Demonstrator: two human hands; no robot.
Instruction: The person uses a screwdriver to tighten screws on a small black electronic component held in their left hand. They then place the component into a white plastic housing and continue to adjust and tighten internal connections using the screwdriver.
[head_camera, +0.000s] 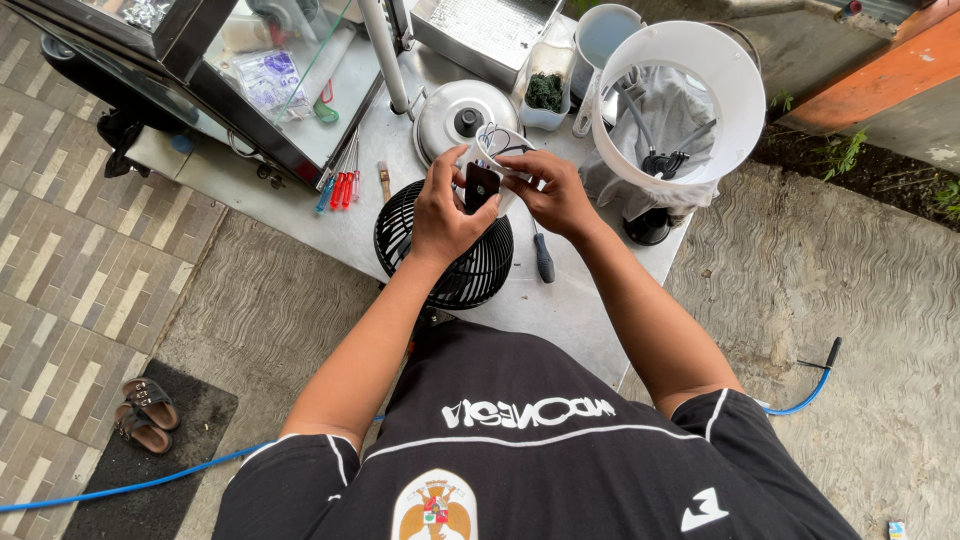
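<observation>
Both my hands hold a small white plastic housing (500, 150) with thin wires and a black block-shaped part (481, 185) in it. My left hand (440, 205) grips its left side and the black part. My right hand (553, 190) grips its right side. They hover over a black round fan grille (470, 275) lying on the grey table (350, 225). A black-handled screwdriver (543, 258) lies just right of the grille.
A large white round fan shell (740, 80) with a cloth and black cables stands at the right. A metal pot lid (465, 115), a small tub of dark stuff (545, 95), red and blue screwdrivers (340, 188) and a glass case (270, 80) sit behind. A blue hose (810, 400) crosses the ground; sandals (145, 412) lie left.
</observation>
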